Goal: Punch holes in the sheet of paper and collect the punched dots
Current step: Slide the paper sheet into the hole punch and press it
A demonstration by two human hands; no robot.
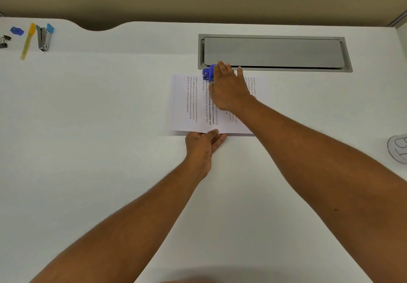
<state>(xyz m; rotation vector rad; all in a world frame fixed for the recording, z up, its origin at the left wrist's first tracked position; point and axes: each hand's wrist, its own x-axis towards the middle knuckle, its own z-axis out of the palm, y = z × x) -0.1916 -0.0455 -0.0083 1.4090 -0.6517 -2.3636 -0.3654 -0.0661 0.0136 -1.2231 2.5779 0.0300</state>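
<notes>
A printed sheet of paper (189,104) lies flat on the white desk (110,128). A blue hole punch (208,73) sits on the sheet's far edge. My right hand (229,86) lies over the punch, palm down, covering most of it. My left hand (203,144) holds the sheet's near edge, thumb on top of the paper and fingers under it. No punched dots can be seen.
A grey metal cable hatch (273,52) is set into the desk just behind the punch. At the far left lie a stapler (45,37), a yellow pen (27,41), a small blue object (17,31) and binder clips (4,40). A round white object (398,148) shows at the right edge.
</notes>
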